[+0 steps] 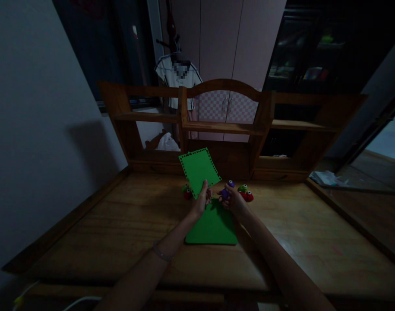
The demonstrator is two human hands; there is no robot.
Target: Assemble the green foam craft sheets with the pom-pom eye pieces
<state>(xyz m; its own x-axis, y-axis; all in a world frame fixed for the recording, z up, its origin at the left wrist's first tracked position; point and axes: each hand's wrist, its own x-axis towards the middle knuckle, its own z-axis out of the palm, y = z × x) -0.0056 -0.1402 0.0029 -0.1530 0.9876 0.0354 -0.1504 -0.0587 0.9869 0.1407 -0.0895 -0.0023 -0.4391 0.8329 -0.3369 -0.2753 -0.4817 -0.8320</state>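
Note:
My left hand (203,196) is closed on the lower edge of a green sheet (199,168) with small dark marks along its border, its thumb lying on the front. The sheet is raised and tilted. In my right hand (232,199) is a small purple toy (225,192) with a bulging white eye, gripped by the fingers. Below both hands a green mat (212,226) lies flat on the desk. Beside the right hand sit a green toy (243,188) and a red toy (248,196) with similar eyes. Another red toy (187,195) is partly hidden behind the sheet, near a green one (184,188).
The wooden desk (119,224) has a shelf unit (223,127) along its back. A white wall (38,129) borders the left side. Papers (328,178) lie beyond the right edge. Cables (82,300) show at the lower left.

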